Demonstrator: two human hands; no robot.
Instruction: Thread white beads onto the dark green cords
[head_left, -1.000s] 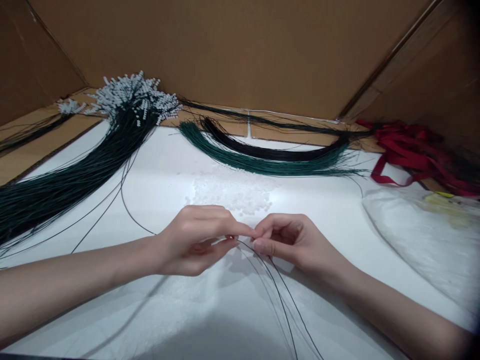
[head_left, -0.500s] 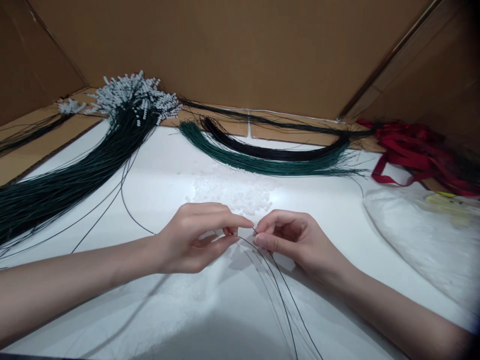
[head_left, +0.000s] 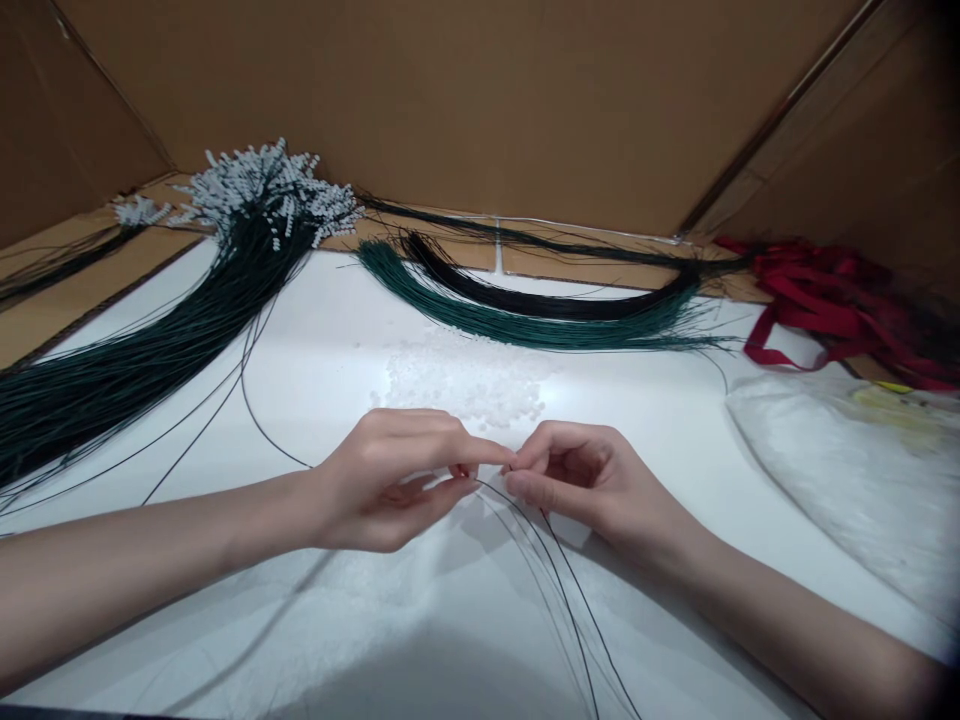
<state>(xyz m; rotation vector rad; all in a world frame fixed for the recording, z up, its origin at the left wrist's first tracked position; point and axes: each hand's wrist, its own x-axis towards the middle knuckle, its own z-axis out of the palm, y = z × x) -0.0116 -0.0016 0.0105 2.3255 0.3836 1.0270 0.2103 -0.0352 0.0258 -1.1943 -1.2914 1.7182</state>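
My left hand (head_left: 405, 478) is closed, thumb and fingers pinching a thin dark wire (head_left: 553, 570) that bows out from the fingertips and runs down toward the lower right. Its index finger reaches across and touches the fingertips of my right hand (head_left: 581, 472). That hand is closed too, its thumb and index finger pinching a second dark wire (head_left: 588, 596), which hangs below it beside the first. Whether the two are one looped wire cannot be seen. Just beyond the fingers lies a loose spread of small white beads (head_left: 465, 380) on the white tabletop (head_left: 315, 640).
At left lies a thick bundle of dark green wires (head_left: 150, 340) with white beaded tips (head_left: 262, 190). Bundles of green wire (head_left: 465, 322) and black wire (head_left: 517, 300) curve behind the beads. Red ribbon (head_left: 810, 290) and a clear plastic bag (head_left: 847, 480) sit at right. Cardboard walls (head_left: 480, 110) stand behind.
My left index finger has stretched slightly right and now meets my right fingertips. The wire end that showed between the hands is now mostly covered. Both hands otherwise hold their place.
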